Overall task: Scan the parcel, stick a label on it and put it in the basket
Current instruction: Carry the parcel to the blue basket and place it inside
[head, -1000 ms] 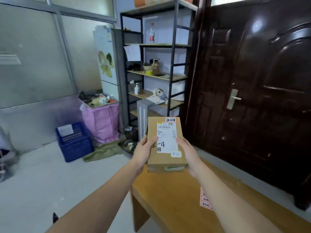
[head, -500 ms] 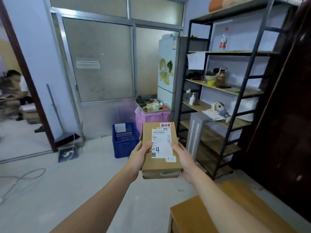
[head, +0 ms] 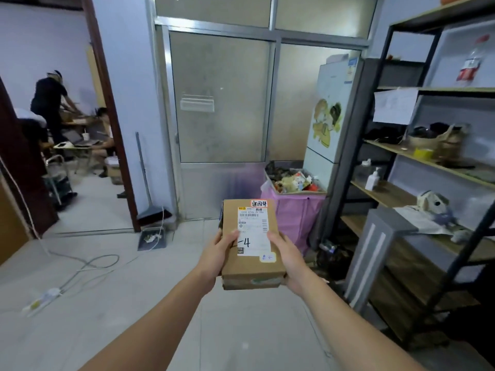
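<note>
A brown cardboard parcel (head: 250, 265) is held out in front of me at chest height, flat side up. It carries a white shipping label with a barcode and a handwritten "-4", plus a small red-edged sticker at its top edge. My left hand (head: 218, 257) grips its left side with the thumb on top. My right hand (head: 288, 261) grips its right side the same way. The blue basket seen earlier is hidden behind the parcel; only a dark sliver shows at the parcel's left edge.
A pink fabric bin (head: 292, 210) full of rubbish stands behind the parcel, beside a white fridge (head: 332, 116). A metal shelf rack (head: 417, 156) and a grey stand (head: 375, 250) fill the right. Cables and a power strip (head: 42, 298) lie on the floor left. Two people work beyond the doorway (head: 53, 116).
The view has swung left, away from the wooden table and dark door toward the glass partition and doorway. Both hands keep the same hold on the parcel.
</note>
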The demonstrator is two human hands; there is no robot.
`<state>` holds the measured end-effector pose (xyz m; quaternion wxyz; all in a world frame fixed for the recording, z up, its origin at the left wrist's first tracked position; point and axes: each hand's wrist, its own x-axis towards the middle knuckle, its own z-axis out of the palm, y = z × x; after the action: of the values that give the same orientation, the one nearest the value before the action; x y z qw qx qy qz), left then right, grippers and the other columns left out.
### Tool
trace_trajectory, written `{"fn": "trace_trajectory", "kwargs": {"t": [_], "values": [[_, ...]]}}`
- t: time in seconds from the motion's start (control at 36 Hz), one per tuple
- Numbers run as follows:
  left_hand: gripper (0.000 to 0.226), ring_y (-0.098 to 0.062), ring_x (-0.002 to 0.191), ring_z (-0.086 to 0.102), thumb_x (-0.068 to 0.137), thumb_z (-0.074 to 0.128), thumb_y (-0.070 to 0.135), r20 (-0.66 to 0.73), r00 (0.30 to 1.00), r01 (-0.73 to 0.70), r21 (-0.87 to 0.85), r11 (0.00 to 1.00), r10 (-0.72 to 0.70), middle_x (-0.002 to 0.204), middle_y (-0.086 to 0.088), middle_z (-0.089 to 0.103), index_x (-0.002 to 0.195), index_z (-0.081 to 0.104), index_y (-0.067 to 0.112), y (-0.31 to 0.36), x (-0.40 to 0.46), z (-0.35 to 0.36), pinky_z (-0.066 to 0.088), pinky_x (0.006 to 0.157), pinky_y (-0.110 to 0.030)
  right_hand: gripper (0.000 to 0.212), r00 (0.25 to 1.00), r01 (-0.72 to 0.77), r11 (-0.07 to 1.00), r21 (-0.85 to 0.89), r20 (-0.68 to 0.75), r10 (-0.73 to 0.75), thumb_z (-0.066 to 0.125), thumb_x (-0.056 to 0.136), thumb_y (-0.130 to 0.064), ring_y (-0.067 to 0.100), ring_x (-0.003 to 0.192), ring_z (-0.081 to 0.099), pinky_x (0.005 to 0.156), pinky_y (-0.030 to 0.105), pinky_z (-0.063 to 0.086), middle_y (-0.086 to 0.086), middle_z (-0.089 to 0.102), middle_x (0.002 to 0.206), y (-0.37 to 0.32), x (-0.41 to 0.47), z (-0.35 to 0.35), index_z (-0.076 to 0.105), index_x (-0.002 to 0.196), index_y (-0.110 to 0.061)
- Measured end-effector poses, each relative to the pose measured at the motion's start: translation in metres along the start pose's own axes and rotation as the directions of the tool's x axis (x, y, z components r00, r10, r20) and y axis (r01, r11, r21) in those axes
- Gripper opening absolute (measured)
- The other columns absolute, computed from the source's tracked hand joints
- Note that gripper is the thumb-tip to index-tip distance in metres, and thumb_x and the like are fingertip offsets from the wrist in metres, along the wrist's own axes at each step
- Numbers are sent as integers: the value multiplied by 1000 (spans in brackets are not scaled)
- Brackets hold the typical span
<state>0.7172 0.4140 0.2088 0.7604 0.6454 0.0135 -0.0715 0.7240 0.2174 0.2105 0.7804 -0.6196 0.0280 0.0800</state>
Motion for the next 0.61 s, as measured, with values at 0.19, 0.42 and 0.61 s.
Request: {"fn": "trace_trajectory", "kwargs": {"t": [0.19, 0.42, 0.61], "values": [[46, -26, 110, 76, 93, 65, 55, -36, 999, -13, -7, 1000, 12, 122, 1, 78, 133, 63, 32, 18, 90, -48, 56, 101, -52, 31, 998, -11, 1000, 7, 61, 11, 59, 102, -33, 40, 103, 76, 91, 60, 60, 13, 79, 115, -8, 107, 37, 61, 132, -26], [41, -25, 105, 78, 95, 64, 54, -36, 999, 16, 10, 1000, -16, 117, 1, 80, 129, 65, 31, 39, 193, -73, 59, 97, -50, 40, 999, 0, 1000, -25, 42, 1, 64, 98, -38, 35, 103, 77, 96, 58, 58, 9, 80, 115, -11, 220, 44, 59, 136, -28], [40, -26, 105, 78, 95, 65, 53, -53, 998, 15, -16, 1000, -16, 117, 1, 80, 129, 65, 31, 37, 287, -90, 59, 97, -51, 69, 996, -13, 1000, -6, 85, 14, 78, 77, -47, 34, 110, 75, 99, 58, 56, 9, 77, 123, -7, 320, 39, 55, 139, -30]]}}
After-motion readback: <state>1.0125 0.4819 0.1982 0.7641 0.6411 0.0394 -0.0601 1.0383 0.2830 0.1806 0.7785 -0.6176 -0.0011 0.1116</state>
